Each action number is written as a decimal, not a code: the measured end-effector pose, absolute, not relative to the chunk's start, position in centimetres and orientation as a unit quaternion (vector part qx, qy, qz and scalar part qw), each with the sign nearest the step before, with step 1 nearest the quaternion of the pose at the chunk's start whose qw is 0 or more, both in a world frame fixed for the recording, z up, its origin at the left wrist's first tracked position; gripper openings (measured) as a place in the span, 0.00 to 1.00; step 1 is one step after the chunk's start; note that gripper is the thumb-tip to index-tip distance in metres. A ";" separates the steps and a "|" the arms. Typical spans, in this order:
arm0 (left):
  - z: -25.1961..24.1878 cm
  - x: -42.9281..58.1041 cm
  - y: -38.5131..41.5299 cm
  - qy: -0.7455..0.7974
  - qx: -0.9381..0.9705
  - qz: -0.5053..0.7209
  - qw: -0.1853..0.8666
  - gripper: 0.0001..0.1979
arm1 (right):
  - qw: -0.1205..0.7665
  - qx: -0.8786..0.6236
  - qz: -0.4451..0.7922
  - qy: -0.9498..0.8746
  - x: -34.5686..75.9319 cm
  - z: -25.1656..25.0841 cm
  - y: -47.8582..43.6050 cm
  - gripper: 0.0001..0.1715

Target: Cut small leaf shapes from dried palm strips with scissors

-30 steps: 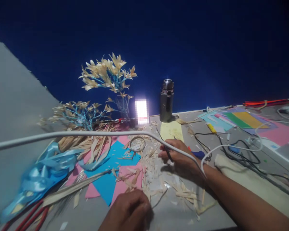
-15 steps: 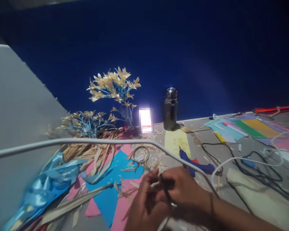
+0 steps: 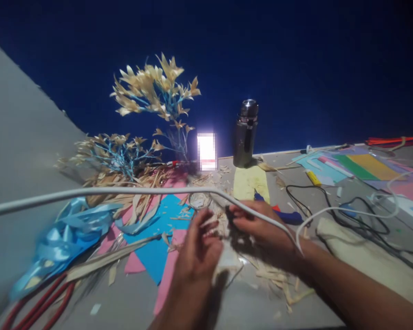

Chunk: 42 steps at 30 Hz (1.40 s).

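My left hand [image 3: 200,247] hovers over the table with its fingers curled and apart; nothing shows in it. To its right, my right hand [image 3: 256,224] reaches forward with fingers spread, and I see nothing held there either. Dry husk scraps [image 3: 275,277] lie beneath and around the hands. Just beyond my left fingertips is a round ring-shaped object [image 3: 199,201]. A blue glue gun [image 3: 289,217] lies past my right hand, partly hidden by it. Blue paper [image 3: 154,243] and pink paper [image 3: 165,284] lie left of my left hand.
A white cable [image 3: 141,191] crosses in front of the hands. Flowers [image 3: 151,87] and a flask [image 3: 245,140] stand at the back. Light-blue ribbon [image 3: 69,238] lies left; black cord [image 3: 325,195] and rolled pale cloth [image 3: 358,252] lie right.
My hands were together on a thin dark item and a pale strip. Now they are apart and the dark item no longer shows. The view has shifted, too.
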<state>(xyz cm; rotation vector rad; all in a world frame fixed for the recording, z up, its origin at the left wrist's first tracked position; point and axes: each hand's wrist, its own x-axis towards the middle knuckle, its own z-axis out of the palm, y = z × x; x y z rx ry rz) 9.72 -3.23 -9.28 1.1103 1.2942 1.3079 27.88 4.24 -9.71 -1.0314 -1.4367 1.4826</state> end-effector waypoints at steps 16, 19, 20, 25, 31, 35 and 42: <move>-9.6 1.8 -3.4 0.607 0.732 0.276 0.137 0.12 | 0.482 -0.493 0.517 -0.506 29.0 -8.3 5.5 0.21; -9.7 3.5 -2.4 0.552 0.778 0.277 0.111 0.11 | 0.478 -0.493 0.511 -0.517 29.2 -8.8 5.9 0.17; -9.7 4.0 -2.2 0.541 0.786 0.277 0.111 0.10 | 0.475 -0.486 0.514 -0.523 29.3 -9.0 6.0 0.16; -9.7 5.3 -2.1 0.503 0.811 0.249 0.163 0.11 | 0.449 -0.456 0.528 -0.558 29.8 -9.0 6.4 0.14; -10.4 7.6 -2.5 0.487 0.839 0.181 0.159 0.12 | 0.438 -0.454 0.516 -0.579 29.8 -9.4 6.6 0.17; -11.0 9.5 -3.0 0.465 0.863 0.146 0.133 0.14 | 0.427 -0.453 0.522 -0.583 29.7 -9.6 6.8 0.15; -10.5 9.1 -2.6 0.528 0.672 0.362 0.372 0.06 | 0.410 -0.442 0.553 -0.576 29.8 -9.7 6.9 0.14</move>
